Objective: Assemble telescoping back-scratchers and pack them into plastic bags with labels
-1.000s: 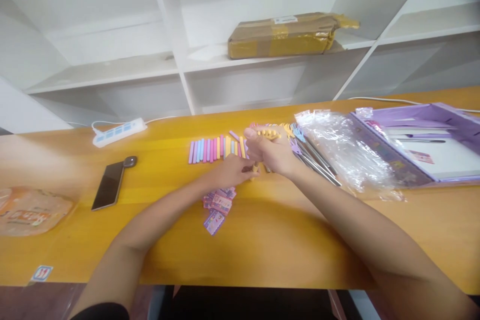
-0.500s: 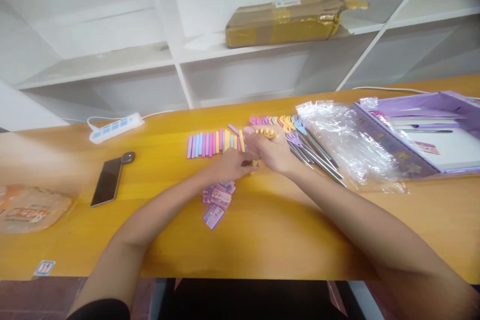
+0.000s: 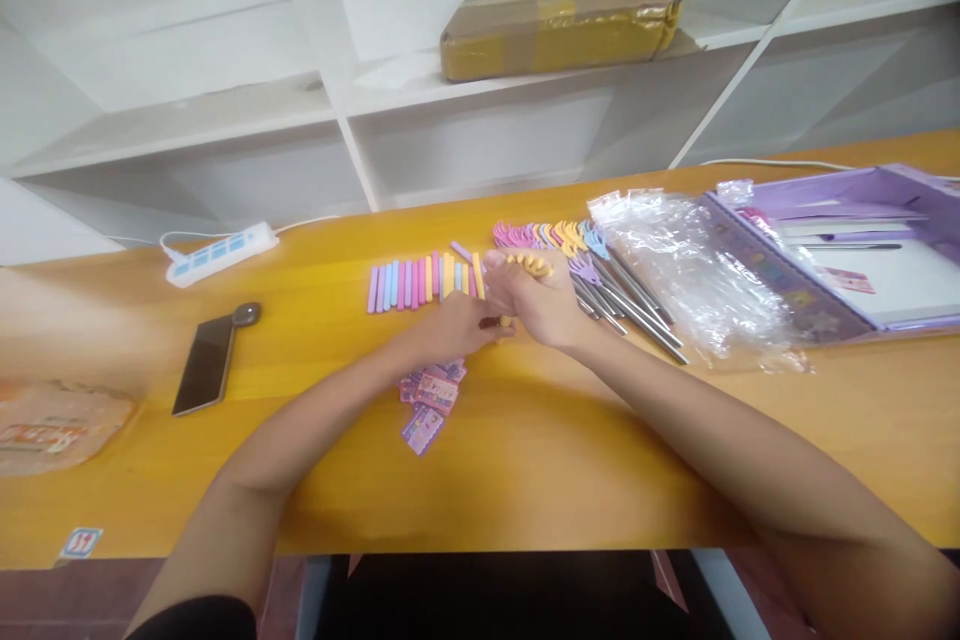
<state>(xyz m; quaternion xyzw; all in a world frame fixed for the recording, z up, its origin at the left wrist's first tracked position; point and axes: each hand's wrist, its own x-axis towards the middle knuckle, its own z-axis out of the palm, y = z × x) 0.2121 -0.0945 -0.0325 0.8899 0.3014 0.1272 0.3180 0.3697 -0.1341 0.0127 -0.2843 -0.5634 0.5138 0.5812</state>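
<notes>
My right hand [image 3: 544, 298] is closed around a back scratcher, its yellow claw-shaped head [image 3: 529, 265] showing above the fingers. My left hand [image 3: 457, 325] touches it from the left, fingers pinched at the lower end of the same back scratcher, where a bit of yellow shows; most of that part is hidden. Just behind the hands lies a row of pink, purple, blue and yellow handle sleeves [image 3: 408, 284]. To the right are more back scratchers [image 3: 630, 295] with coloured claw heads and metal rods. Small printed cards [image 3: 436, 393] lie in front of my left hand.
Clear plastic bags [image 3: 697, 270] and a purple box [image 3: 795, 295] stand at the right. Leftward are a phone [image 3: 204, 365], a mouse [image 3: 247, 314], a power strip [image 3: 223, 254] and an orange package [image 3: 60, 427]. A taped carton [image 3: 562, 30] rests on the shelf behind.
The camera view has shifted slightly. Both hands stay together on the back scratcher, with the left fingers only a little altered at its lower end.
</notes>
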